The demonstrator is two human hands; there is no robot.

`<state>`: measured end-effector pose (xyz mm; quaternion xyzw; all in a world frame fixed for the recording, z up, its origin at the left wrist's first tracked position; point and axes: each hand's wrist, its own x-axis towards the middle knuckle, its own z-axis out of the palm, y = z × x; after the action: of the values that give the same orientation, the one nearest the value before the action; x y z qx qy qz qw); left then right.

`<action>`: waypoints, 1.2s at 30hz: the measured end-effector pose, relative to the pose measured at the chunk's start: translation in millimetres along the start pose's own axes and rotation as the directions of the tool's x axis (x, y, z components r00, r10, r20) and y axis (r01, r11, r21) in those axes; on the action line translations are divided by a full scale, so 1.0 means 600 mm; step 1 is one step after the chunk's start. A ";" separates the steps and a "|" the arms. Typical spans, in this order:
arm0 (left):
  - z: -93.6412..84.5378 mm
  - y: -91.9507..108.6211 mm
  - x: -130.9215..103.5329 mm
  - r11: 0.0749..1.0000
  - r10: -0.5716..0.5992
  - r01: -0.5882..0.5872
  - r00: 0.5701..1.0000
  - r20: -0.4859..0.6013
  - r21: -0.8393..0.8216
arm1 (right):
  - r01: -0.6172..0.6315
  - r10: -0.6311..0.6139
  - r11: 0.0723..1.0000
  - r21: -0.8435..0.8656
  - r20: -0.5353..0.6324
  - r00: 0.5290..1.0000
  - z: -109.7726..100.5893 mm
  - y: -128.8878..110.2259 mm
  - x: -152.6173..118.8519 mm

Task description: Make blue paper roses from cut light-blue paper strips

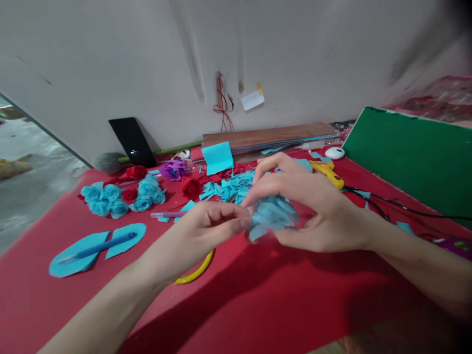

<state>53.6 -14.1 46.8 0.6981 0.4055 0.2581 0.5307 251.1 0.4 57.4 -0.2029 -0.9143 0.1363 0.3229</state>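
Note:
Between my two hands is a bunch of blue paper pieces [275, 215], blurred by motion. My right hand [313, 201] curls around it from above and from the right, thumb below. The fingers of my left hand [210, 226] are pinched together at the bunch's left edge; whatever they grip is too small to make out. A yellow scissors handle [197, 270] shows on the red tabletop [236, 305] below my left hand. Behind the hands lies a pile of blue paper scraps [234, 186].
At the left are blue paper roses [106, 199] and a blue pen [99, 247] on cut blue paper. A black phone [133, 142] leans on the wall. A yellow glue gun [328, 172], black cables [401, 206] and a green board [413, 157] stand at the right.

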 end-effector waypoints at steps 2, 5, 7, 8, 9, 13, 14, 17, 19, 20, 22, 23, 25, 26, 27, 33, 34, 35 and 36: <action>0.001 0.002 -0.001 0.999 0.018 -0.017 0.999 0.045 -0.029 | 0.004 -0.005 0.999 0.038 0.024 1.000 -0.003 0.000 -0.001; 0.004 0.003 -0.001 0.994 0.025 -0.017 0.997 0.070 -0.112 | 0.011 -0.015 0.996 0.086 0.043 0.999 -0.007 -0.001 0.000; 0.006 0.001 -0.001 0.988 0.022 -0.012 0.998 0.064 -0.155 | 0.013 -0.019 0.994 0.110 0.052 0.998 -0.008 -0.001 0.002; 0.006 0.000 -0.002 0.985 0.016 -0.005 0.998 0.065 -0.174 | 0.013 -0.021 0.992 0.128 0.061 0.998 -0.009 -0.001 0.002; 0.006 -0.001 -0.002 0.982 0.006 0.007 0.998 0.070 -0.191 | 0.012 -0.022 0.989 0.147 0.071 0.997 -0.009 -0.001 0.003; 0.006 -0.004 0.000 0.960 -0.048 0.078 0.992 0.115 -0.270 | 0.027 -0.047 0.976 0.218 0.086 0.995 -0.006 0.002 0.000; 0.007 -0.005 0.001 0.953 -0.056 0.089 0.991 0.120 -0.291 | 0.031 -0.052 0.973 0.230 0.087 0.995 -0.005 0.004 -0.001; 0.010 -0.009 0.005 0.939 -0.070 0.099 0.993 0.100 -0.328 | 0.035 -0.062 0.965 0.260 0.095 0.994 -0.004 0.010 -0.004; 0.014 -0.013 0.006 0.941 -0.069 0.075 0.997 0.030 -0.329 | 0.043 -0.067 0.965 0.260 0.082 0.994 -0.004 0.014 -0.003; 0.016 -0.015 0.007 0.944 -0.065 0.058 0.998 -0.011 -0.324 | 0.054 -0.073 0.967 0.248 0.067 0.995 -0.004 0.015 -0.002; 0.020 -0.018 0.009 0.949 -0.061 0.032 0.995 -0.084 -0.315 | 0.087 -0.096 0.974 0.209 0.029 0.995 -0.003 0.013 0.000; 0.022 -0.019 0.010 0.949 -0.062 0.024 0.992 -0.112 -0.313 | 0.099 -0.103 0.978 0.186 0.010 0.995 -0.003 0.011 0.002; 0.023 -0.021 0.012 0.951 -0.071 0.019 0.985 -0.160 -0.309 | 0.092 -0.086 0.983 0.156 -0.042 0.995 -0.004 0.004 0.004; 0.023 -0.023 0.014 0.952 -0.077 0.017 0.980 -0.186 -0.306 | 0.072 -0.059 0.986 0.153 -0.089 0.994 -0.005 0.000 0.004; 0.022 -0.026 0.015 0.954 -0.083 0.016 0.974 -0.209 -0.300 | 0.039 -0.015 0.989 0.143 -0.166 0.986 -0.008 -0.003 0.004; 0.012 -0.051 0.031 0.959 -0.126 0.038 0.944 -0.306 -0.280 | -0.261 0.165 0.964 -0.043 -0.673 0.721 -0.068 0.028 -0.002; 0.014 -0.056 0.034 0.959 -0.135 0.045 0.941 -0.310 -0.280 | -0.431 0.245 0.895 -0.112 -0.685 0.686 -0.082 0.042 -0.005; 0.017 -0.061 0.036 0.958 -0.146 0.055 0.939 -0.311 -0.282 | -0.630 0.393 0.756 -0.177 -0.647 0.653 -0.095 0.057 -0.011; 0.021 -0.066 0.038 0.955 -0.157 0.063 0.936 -0.315 -0.288 | -0.719 0.484 0.667 -0.193 -0.622 0.616 -0.105 0.074 -0.018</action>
<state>64.3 3.0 3.5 0.5400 0.4887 0.3957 0.5594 311.9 42.2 82.3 -0.5994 -0.6698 -0.0236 0.4376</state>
